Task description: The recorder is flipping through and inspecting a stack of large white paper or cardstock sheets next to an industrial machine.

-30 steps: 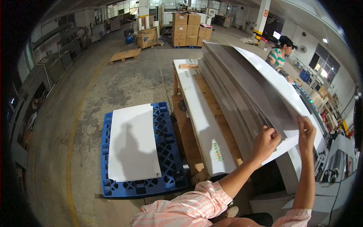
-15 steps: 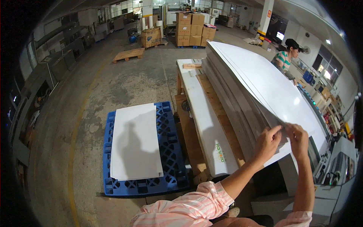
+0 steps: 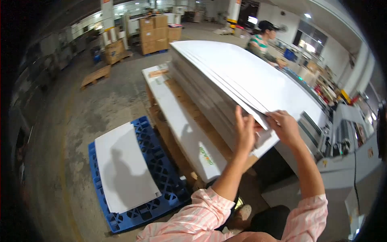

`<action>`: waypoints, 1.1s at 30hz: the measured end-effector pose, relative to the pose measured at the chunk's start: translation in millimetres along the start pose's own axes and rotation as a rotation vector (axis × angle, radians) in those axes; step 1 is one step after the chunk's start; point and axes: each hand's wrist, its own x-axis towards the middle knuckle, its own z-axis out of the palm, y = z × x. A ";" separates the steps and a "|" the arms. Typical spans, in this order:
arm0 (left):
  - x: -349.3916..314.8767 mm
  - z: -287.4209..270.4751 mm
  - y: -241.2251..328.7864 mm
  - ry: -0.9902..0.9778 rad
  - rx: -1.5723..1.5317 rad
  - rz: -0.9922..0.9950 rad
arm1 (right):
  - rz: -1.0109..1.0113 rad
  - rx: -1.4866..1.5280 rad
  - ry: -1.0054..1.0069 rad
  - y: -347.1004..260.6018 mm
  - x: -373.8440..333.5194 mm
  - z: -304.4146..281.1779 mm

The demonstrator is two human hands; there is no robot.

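A tall stack of large white sheets (image 3: 242,68) rises before me, its near corner lifted and bowed. At that corner my right hand (image 3: 285,128) pinches the edge of the top sheets between thumb and fingers. My left hand (image 3: 245,133) is upright beside the stack's near side, just under the raised sheets. Its fingers are stretched out and slightly apart, touching the sheet edges; its thumb is partly hidden. Under the stack lies a wooden board (image 3: 189,105) on a long white bench-like base (image 3: 183,133).
A blue plastic pallet (image 3: 169,193) bearing a smaller white sheet pile (image 3: 123,169) sits at left. Grey machinery (image 3: 342,157) stands close on my right. A co-worker (image 3: 262,42) is beyond the stack. Cardboard boxes (image 3: 154,35) and a wooden pallet (image 3: 96,76) are farther back.
The view has swung right, shifting the scene leftward. My left hand has loosened from a closed grip to stretched fingers. My right hand stays on the sheet corner.
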 end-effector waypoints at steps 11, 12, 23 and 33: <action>0.2 -4.9 9.2 -0.043 -0.010 -0.058 | 0.154 0.176 -0.112 -12.0 14.0 -6.7; 0.9 -6.9 8.3 -0.061 0.024 -0.034 | 0.167 0.184 -0.102 -13.2 15.0 -6.2; 1.6 -5.6 8.8 -0.089 0.108 -0.012 | 0.340 0.431 -0.257 -3.4 24.3 -5.7; -6.6 12.6 16.1 0.038 0.384 0.089 | -0.315 -0.203 0.134 -5.9 12.0 -14.5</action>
